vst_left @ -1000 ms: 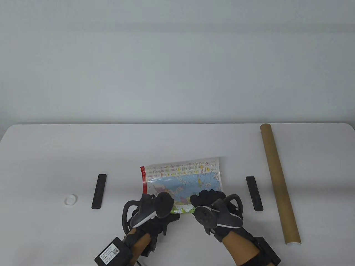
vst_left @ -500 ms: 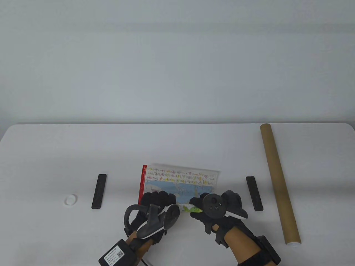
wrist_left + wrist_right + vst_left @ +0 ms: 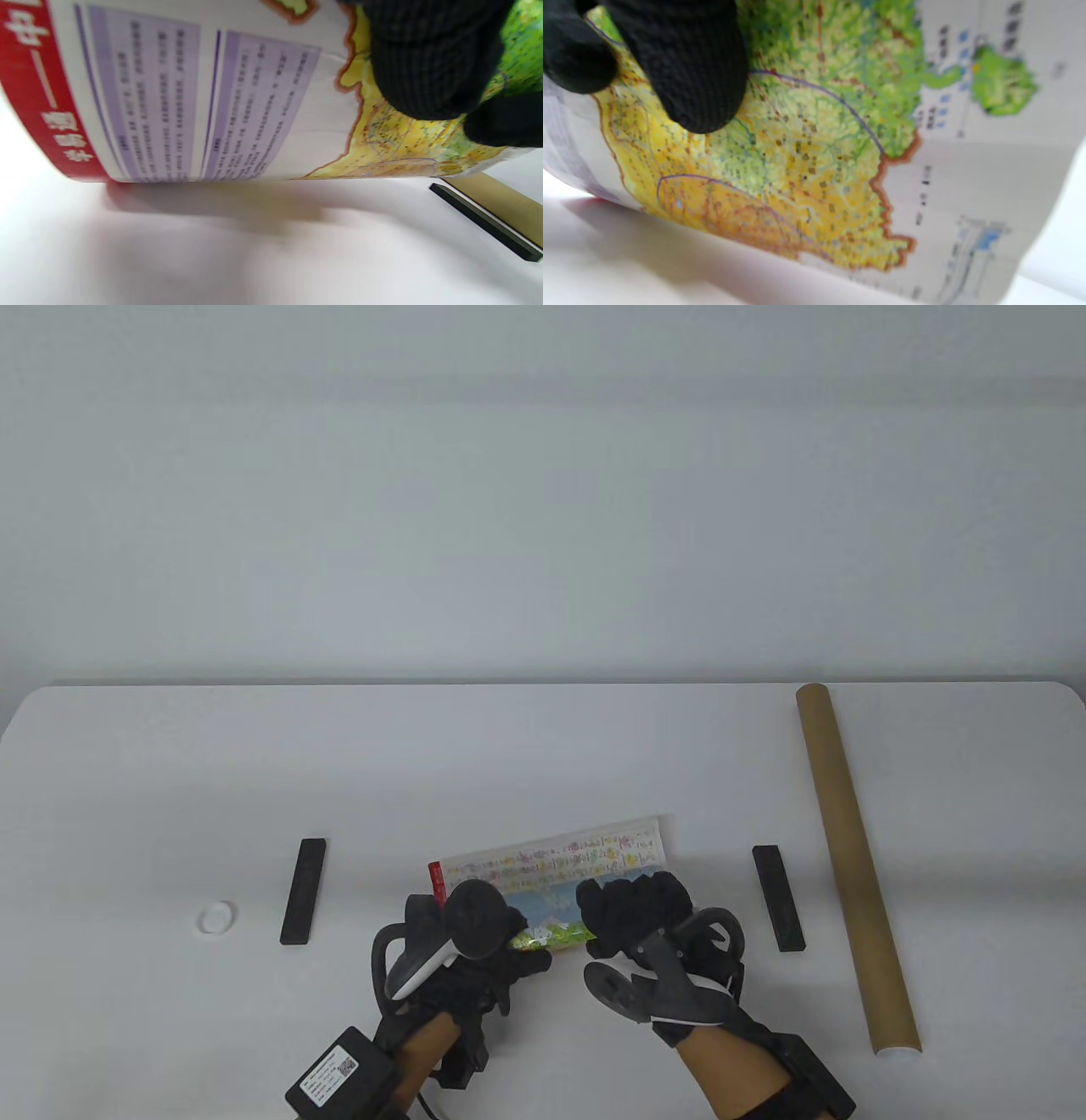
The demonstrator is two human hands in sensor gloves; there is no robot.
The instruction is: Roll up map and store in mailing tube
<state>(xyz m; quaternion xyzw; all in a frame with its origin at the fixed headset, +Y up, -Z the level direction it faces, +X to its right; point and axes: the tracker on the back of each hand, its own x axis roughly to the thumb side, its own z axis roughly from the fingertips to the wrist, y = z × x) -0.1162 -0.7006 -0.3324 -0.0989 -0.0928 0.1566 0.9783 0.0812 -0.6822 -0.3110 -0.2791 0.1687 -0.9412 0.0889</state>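
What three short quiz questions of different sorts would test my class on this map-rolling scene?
1. True or false: the brown cardboard mailing tube lies to the right of the colourful printed paper map.
2. How many flat black bars lie on the white table?
3. Which is touching the map: (a) left hand only, (b) right hand only, (c) both?

Key: 1 true; 2 two; 3 c.

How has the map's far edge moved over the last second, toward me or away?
Yes: the map has less flat sheet showing, its far-left corner drawn nearer the person, judged against the left black bar, which stayed put.
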